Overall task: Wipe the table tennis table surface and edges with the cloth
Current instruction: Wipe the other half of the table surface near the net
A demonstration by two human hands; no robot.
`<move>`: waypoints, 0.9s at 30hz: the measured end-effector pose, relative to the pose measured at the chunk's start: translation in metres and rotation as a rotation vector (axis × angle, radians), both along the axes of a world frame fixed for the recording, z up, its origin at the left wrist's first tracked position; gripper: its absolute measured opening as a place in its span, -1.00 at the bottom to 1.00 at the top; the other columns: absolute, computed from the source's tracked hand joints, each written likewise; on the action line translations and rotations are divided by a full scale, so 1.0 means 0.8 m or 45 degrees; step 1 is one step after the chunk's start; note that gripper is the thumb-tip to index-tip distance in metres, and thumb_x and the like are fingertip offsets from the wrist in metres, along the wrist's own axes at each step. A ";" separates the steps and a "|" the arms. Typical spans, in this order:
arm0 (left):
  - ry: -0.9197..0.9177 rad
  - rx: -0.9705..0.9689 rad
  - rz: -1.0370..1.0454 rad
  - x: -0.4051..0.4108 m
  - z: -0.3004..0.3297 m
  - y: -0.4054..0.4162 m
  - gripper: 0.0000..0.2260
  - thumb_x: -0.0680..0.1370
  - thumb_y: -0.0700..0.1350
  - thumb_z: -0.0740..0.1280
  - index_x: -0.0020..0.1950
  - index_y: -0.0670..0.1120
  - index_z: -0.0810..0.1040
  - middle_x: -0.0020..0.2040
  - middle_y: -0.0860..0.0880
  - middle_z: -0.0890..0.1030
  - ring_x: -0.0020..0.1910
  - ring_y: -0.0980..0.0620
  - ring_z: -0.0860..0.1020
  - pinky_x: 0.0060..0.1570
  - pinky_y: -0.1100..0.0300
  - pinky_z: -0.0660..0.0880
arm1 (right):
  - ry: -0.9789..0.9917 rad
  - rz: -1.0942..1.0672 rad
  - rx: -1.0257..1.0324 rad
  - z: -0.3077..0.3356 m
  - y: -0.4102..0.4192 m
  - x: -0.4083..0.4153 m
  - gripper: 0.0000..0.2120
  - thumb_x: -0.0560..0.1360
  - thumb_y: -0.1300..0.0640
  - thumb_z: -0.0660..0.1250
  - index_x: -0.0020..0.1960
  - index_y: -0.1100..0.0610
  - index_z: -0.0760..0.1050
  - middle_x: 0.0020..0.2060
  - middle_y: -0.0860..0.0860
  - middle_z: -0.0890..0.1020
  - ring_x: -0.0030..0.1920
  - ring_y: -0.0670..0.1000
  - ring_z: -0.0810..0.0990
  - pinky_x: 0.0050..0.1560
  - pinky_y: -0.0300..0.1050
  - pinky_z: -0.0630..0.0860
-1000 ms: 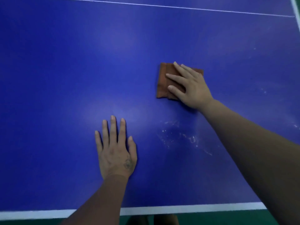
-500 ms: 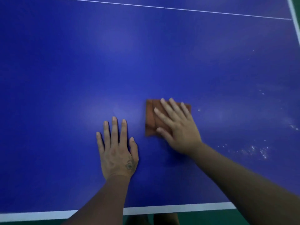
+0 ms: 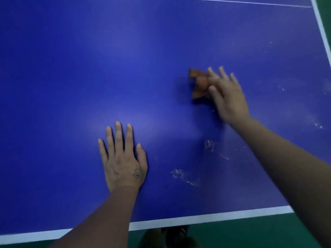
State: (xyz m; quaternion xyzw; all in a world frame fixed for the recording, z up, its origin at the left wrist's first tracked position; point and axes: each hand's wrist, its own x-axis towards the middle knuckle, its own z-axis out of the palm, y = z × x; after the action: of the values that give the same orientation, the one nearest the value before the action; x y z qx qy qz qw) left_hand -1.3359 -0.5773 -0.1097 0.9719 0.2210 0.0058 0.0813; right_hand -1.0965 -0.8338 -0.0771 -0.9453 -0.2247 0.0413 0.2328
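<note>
The blue table tennis tabletop (image 3: 71, 68) fills nearly the whole view, with a white line along its near edge (image 3: 197, 220) and another down its right edge (image 3: 320, 27). A thin white line (image 3: 241, 1) crosses the far side.

The person's left hand (image 3: 123, 158) lies flat on the tabletop, palm down, fingers (image 3: 118, 138) stretched forward and slightly apart, holding nothing. A small dark mark shows on the back of that hand near the thumb.

The right hand (image 3: 227, 94) is further out and to the right, blurred, pressing down on a brown cloth (image 3: 198, 83). Its fingers are spread apart over the cloth rather than closed around it. The cloth is bunched and crumpled, sticking out to the left from under the fingers, touching the tabletop in the right half, well away from the near edge.

Whitish smears and specks (image 3: 180, 174) lie on the blue between the two forearms, more (image 3: 208, 144) sit close beside the right forearm, and scattered flecks (image 3: 318, 125) dot the surface toward the right edge.

Beyond the near edge, green floor (image 3: 241, 235) shows, and dark footwear (image 3: 176, 235), blurred, is just under the table's edge.
</note>
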 end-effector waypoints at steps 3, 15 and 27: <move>-0.018 0.015 -0.003 -0.001 -0.003 0.000 -0.40 0.72 0.11 0.03 0.75 -0.04 0.16 0.76 -0.10 0.09 0.76 -0.16 -0.03 0.70 -0.24 -0.06 | 0.037 -0.075 -0.190 -0.016 -0.033 0.048 -0.64 0.71 0.02 0.25 0.44 0.14 0.50 0.63 -0.05 0.25 0.67 0.20 0.09 0.64 0.24 0.02; -0.053 0.030 0.006 -0.001 -0.002 0.001 -0.41 0.71 0.12 0.06 0.74 -0.04 0.22 0.76 -0.09 0.13 0.75 -0.17 0.03 0.70 -0.23 -0.06 | -0.120 -0.035 -0.335 -0.049 -0.046 -0.123 -0.40 0.69 -0.24 0.09 0.67 -0.07 0.18 0.70 -0.01 0.06 0.70 0.10 -0.03 0.66 0.21 0.00; -0.073 -0.014 0.007 -0.003 -0.001 0.000 -0.42 0.72 0.11 0.07 0.74 -0.02 0.21 0.76 -0.08 0.12 0.75 -0.14 0.00 0.70 -0.22 -0.08 | 0.174 -0.077 0.175 -0.016 -0.007 -0.238 -0.57 0.74 -0.06 0.06 0.58 -0.06 0.35 0.64 -0.21 0.21 0.69 -0.04 -0.01 0.67 0.14 -0.05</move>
State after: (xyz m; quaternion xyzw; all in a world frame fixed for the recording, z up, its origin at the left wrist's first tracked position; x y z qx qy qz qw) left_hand -1.3380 -0.5775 -0.1104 0.9702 0.2212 0.0328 0.0930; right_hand -1.2865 -0.8393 -0.0900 -0.9284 -0.1819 0.0833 0.3132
